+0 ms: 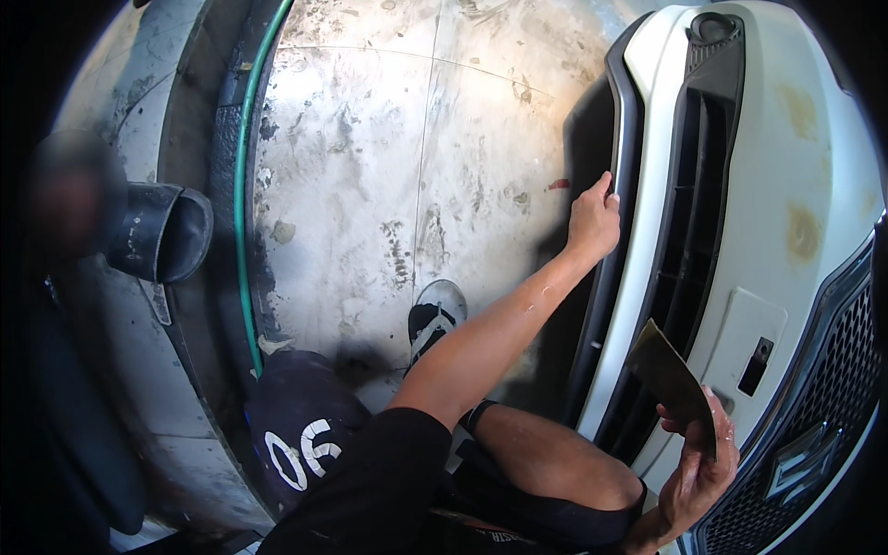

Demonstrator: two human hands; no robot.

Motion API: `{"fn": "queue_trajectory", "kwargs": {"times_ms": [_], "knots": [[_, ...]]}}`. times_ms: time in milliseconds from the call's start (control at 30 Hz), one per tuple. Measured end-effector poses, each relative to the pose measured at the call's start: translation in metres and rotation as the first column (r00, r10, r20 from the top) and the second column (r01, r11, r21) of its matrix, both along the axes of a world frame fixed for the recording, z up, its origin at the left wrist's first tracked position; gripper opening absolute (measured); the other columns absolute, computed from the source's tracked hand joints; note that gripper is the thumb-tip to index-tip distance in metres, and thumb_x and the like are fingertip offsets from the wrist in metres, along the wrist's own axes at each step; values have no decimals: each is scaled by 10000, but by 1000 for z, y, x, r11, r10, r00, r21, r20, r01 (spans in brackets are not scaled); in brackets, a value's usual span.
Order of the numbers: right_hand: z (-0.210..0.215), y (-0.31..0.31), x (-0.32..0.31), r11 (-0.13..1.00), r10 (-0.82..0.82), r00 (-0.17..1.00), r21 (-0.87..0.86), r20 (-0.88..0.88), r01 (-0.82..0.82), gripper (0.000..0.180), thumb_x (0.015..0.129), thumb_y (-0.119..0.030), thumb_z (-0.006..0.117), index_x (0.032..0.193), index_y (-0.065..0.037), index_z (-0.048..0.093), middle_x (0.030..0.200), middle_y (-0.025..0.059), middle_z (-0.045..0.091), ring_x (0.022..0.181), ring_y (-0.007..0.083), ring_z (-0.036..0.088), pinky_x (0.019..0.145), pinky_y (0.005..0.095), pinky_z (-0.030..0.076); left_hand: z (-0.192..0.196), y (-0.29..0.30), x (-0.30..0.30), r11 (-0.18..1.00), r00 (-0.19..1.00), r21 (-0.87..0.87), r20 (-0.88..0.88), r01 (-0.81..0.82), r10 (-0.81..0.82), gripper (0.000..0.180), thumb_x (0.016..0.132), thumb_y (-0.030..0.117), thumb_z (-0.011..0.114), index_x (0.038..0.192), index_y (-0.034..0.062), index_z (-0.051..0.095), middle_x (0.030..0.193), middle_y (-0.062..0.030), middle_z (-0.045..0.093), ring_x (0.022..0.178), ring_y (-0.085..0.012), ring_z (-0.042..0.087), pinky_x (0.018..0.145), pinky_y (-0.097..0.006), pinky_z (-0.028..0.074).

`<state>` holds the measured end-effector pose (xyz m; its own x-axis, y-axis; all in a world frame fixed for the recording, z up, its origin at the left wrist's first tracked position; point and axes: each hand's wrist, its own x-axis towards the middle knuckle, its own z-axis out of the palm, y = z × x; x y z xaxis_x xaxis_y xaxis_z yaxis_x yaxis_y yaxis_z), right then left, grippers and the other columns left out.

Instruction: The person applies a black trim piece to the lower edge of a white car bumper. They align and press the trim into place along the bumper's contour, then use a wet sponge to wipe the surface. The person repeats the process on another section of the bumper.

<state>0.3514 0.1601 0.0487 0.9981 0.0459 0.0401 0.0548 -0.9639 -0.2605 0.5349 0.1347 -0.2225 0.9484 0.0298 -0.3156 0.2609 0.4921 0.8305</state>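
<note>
A white car front bumper [772, 120] with dull yellow-brown patches runs along my right side. My left hand [594, 220] reaches out to the black lower lip [627, 111] of this bumper. Its index finger is stretched out against the lip; the other fingers are partly hidden. Closer to me, my right hand [701, 462] looks wet and grips a bent, dark sheet of sandpaper [683, 379] between thumb and fingers. The sheet stands out over the bumper's dark lower opening, beside a raised rectangular panel [747, 324] with a slot.
Behind the bumper's white face sits a black mesh grille [837, 379] with an emblem. A green hose [244, 185] runs along a low ledge at left. Beside it is a black open-mouthed container [176, 233]. The pale floor [351, 157] is stained. A blurred figure shows at far left.
</note>
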Motion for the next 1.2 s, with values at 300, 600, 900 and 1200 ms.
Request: {"fn": "queue_trajectory", "kwargs": {"times_ms": [300,600,900,1200], "knots": [[-2,-2,-4,997,32,999,-67,10,-31,280,985,-147,518,1230,-69,629,1114,157,671,760,264,717,621,322,588,-14,-10,-22,991,1000,-129,-12,26,-28,450,938,144,547,1351,-27,487,962,-181,661,819,-249,619,794,-348,483],[-6,3,-9,996,-7,1000,-93,-26,5,285,996,-142,493,1225,-50,634,1097,156,679,762,261,715,631,313,577,-22,-2,-9,990,995,-107,59,87,-81,468,941,147,546,1378,0,466,1218,-173,596,955,-234,628,854,-331,494],[-2,-5,-7,998,-30,999,-62,17,31,300,1004,-176,487,1221,-17,621,1055,149,664,752,259,714,630,308,569,-15,75,-24,749,899,-529,387,400,-207,561,961,218,508,1448,-6,344,1349,-138,524,1131,-199,580,865,-294,502],[4,5,9,994,-50,998,-103,-41,46,230,955,-66,529,1123,70,608,991,144,615,789,178,596,653,292,501,84,116,-71,-8,250,-278,878,961,-409,893,741,246,841,1471,57,362,1234,-116,607,1145,-206,565,982,-329,428]]}}
